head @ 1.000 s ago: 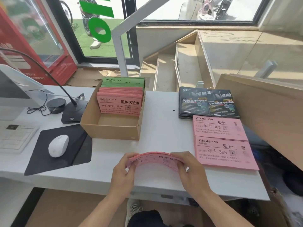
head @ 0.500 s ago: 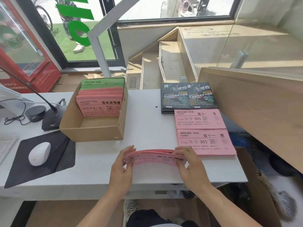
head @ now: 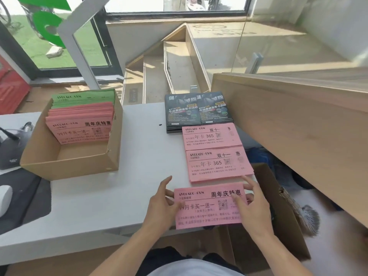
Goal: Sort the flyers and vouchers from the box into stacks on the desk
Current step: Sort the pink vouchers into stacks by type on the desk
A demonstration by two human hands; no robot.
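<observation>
Two hands rest on a bundle of pink vouchers (head: pixel 209 208) lying flat at the near edge of the white desk (head: pixel 139 148). The left hand (head: pixel 162 204) holds the bundle's left end, thumb on top and fingers reaching over its edge. The right hand (head: pixel 252 206) holds the right end, its forefinger stretched along the far corner and its thumb laid on the printed face.

Just beyond the right hand lies a second pink stack (head: pixel 218 163), close to the held bundle, and beyond that a third pink stack (head: pixel 211 135), their edges meeting or slightly overlapping. Farther still sit dark flyers (head: pixel 197 110) in a pile, two side by side on top.

Well beyond the left hand and off to its left stands an open cardboard box (head: pixel 65 166). Inside it, toward the far wall, more pink vouchers (head: pixel 79 126) lean in a row with green vouchers (head: pixel 83 98) behind them; the box's near part shows bare cardboard floor.

Below the right hand, off the desk's edge, an open carton (head: pixel 282 226) stands on the floor.
</observation>
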